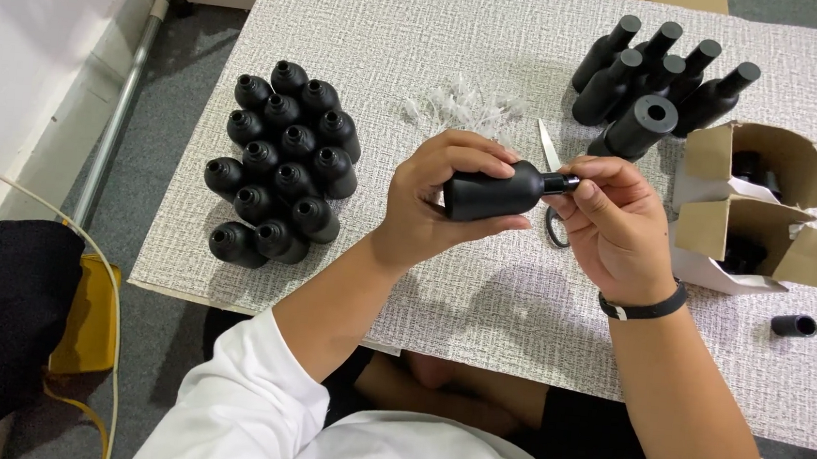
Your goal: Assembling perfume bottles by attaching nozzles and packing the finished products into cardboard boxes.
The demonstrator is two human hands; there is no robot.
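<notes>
Closest to the seated person, above the near edge of the table (516,345), both hands are raised and meet over the textured grey top. Their left hand (430,207) is wrapped firmly around the body of a matte black bottle (494,192), held on its side, while the right hand (618,227), a dark band at its wrist, pinches the bottle's neck between fingertips and thumb. Just behind the hands lie scissors (550,187), partly hidden. To the left stands a tight cluster of open black bottles (283,161); to the right sit two opened cardboard boxes (760,204) and a loose black cap (794,325). Farther back are a heap of clear plastic bits (462,106) and a group of capped bottles (658,84).
</notes>
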